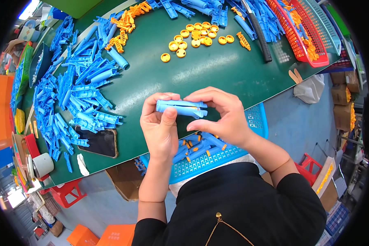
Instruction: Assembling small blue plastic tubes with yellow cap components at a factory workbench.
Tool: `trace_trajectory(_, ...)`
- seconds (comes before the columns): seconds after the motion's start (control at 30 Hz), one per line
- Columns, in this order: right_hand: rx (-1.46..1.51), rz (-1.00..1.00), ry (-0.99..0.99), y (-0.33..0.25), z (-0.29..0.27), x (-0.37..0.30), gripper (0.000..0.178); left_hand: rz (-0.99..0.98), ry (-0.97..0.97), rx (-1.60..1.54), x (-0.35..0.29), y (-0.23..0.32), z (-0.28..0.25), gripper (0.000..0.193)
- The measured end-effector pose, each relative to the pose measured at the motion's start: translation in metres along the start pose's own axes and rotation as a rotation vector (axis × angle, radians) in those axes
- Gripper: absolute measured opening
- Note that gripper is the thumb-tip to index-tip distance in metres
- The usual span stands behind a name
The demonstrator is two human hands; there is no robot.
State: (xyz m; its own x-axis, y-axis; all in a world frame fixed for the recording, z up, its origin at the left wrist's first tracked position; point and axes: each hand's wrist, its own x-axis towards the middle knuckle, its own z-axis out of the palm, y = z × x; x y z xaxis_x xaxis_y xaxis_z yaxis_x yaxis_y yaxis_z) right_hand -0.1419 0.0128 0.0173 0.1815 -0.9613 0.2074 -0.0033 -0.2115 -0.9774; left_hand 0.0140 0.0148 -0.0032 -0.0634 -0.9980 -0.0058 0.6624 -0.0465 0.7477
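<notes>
Above the near edge of the green table, my left hand (160,127) is closed round the left end of a blue plastic tube (180,110) made of two half shells. A gap runs along the tube between the halves, and a bit of orange shows inside near its right end. My right hand (225,117) curves about that right end, fingertips along the tube's far side and thumb just below it. Below my hands, a light blue basket (233,158) holds several blue tubes with orange ends (211,141).
Blue half shells (84,88) are heaped on the left, near a dark phone (96,142). Farther back lie round orange caps (195,34), orange lattice pieces (127,20) and a black-handled tool (260,39). A red basket (293,33) stands at the right edge.
</notes>
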Motion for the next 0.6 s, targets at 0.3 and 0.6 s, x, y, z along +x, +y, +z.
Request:
trace_trajectory(0.3,-0.267,-0.275,-0.006,0.000,0.002,0.008,0.025,0.189,0.055,-0.004,-0.001,-0.003,0.006,0.034)
trace_trajectory(0.6,0.622,0.465,0.013,-0.002,-0.006,0.005,0.019,0.336,0.012,0.236,-0.004,-0.002,0.002,0.038)
